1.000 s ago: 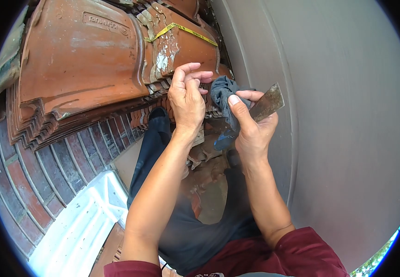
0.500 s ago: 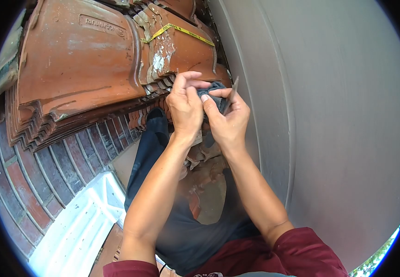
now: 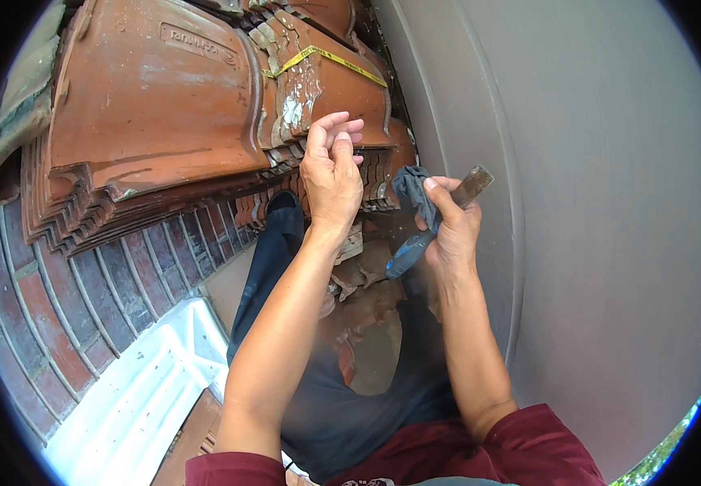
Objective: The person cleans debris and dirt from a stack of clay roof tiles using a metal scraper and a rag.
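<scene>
My right hand [image 3: 454, 223] grips a tool with a flat, worn metal blade [image 3: 473, 185] pointing up and right and a blue-grey handle [image 3: 409, 253] sticking out at the lower left. A crumpled dark grey cloth [image 3: 416, 194] is held in the same hand, on its left side. To the left, my left hand [image 3: 333, 174] is raised apart from the cloth, its fingers loosely curled and spread, with nothing visible in them. Behind it are stacked orange clay roof tiles [image 3: 152, 89].
A yellow strap [image 3: 318, 53] crosses the tile stack. On the right rises a smooth grey wall [image 3: 609, 202]. Brick paving [image 3: 59, 324] and a white corrugated sheet [image 3: 136, 397] lie at lower left. Broken tile pieces [image 3: 358, 271] lie below the hands.
My right hand has moved right and down with the cloth and tool, away from my left hand. The tool's handle now shows. The view has shifted slightly.
</scene>
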`<action>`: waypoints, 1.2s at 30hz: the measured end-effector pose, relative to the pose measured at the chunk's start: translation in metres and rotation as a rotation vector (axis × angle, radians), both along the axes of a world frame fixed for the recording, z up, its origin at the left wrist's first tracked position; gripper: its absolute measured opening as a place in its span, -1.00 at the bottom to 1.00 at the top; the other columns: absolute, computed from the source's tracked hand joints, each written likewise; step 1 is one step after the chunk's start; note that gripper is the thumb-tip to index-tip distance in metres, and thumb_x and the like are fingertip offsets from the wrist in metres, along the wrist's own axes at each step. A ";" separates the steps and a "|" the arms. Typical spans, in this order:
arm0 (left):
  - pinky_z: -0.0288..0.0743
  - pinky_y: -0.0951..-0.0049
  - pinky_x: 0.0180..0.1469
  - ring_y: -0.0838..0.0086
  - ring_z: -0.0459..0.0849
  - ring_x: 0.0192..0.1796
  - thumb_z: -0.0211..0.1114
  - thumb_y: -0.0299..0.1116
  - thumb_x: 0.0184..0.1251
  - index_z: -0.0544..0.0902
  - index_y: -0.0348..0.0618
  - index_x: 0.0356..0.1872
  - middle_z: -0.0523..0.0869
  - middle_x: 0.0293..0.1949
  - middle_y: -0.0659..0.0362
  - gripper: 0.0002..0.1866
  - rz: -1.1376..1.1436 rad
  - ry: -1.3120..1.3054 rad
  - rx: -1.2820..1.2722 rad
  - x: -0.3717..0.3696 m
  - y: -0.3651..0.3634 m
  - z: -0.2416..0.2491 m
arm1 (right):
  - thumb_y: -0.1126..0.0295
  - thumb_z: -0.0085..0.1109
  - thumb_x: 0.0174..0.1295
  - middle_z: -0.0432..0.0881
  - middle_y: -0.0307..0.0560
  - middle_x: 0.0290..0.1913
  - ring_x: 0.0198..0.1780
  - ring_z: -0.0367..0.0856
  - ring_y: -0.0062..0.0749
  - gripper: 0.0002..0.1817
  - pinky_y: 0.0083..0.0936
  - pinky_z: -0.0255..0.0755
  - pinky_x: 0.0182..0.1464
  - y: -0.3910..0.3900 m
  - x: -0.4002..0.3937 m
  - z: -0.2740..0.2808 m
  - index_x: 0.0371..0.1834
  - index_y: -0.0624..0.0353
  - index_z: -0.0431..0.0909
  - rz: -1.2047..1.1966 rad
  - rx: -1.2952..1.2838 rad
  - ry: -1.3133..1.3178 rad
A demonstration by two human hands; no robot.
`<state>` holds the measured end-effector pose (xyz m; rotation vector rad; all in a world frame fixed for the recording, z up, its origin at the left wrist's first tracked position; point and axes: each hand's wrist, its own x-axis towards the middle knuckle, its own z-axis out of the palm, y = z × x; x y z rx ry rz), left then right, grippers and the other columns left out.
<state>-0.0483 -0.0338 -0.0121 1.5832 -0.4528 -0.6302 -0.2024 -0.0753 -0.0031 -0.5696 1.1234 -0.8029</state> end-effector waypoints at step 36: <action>0.58 0.29 0.01 0.30 0.77 -0.13 0.33 -0.30 0.41 0.66 -0.20 0.11 0.81 -0.18 -0.01 -0.67 -0.083 -0.314 0.496 0.038 0.023 -0.006 | 0.13 0.40 0.34 0.56 -0.21 -0.51 -0.61 0.49 -0.54 -0.67 -0.57 0.45 -0.62 -0.006 0.008 -0.029 -0.19 0.14 0.53 0.199 0.317 0.038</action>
